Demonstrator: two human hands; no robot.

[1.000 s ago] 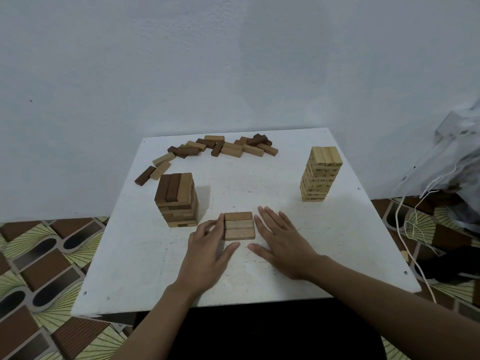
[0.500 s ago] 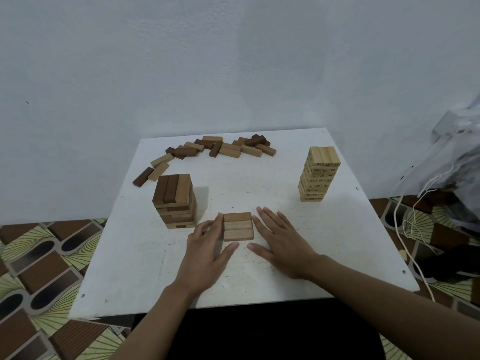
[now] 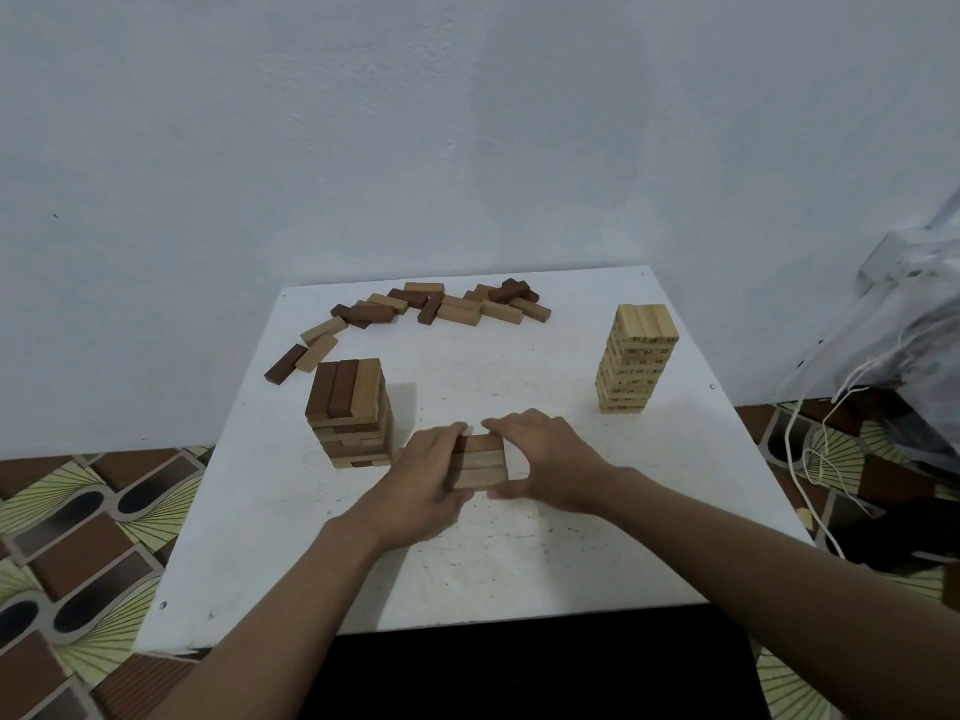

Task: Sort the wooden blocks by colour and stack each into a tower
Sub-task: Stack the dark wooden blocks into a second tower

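Two hands cupped one layer of three blocks (image 3: 480,462) at the middle of the white table (image 3: 519,563). The left hand (image 3: 426,475) curled round its 9 o'clock side and the right hand (image 3: 550,459) round its 3 o'clock side, thumbs hooking the near edge. Two towers stood beyond, the brown tower (image 3: 348,413) at 10 o'clock and the pale tower (image 3: 634,361) at 2. Loose blocks (image 3: 452,306) lay at 12.

Home room: patterned floor tiles (image 3: 78,537), plain wall (image 3: 467,122).

pale tower (image 3: 636,356) nos. unreadable, bag (image 3: 914,314) cut off rt edge
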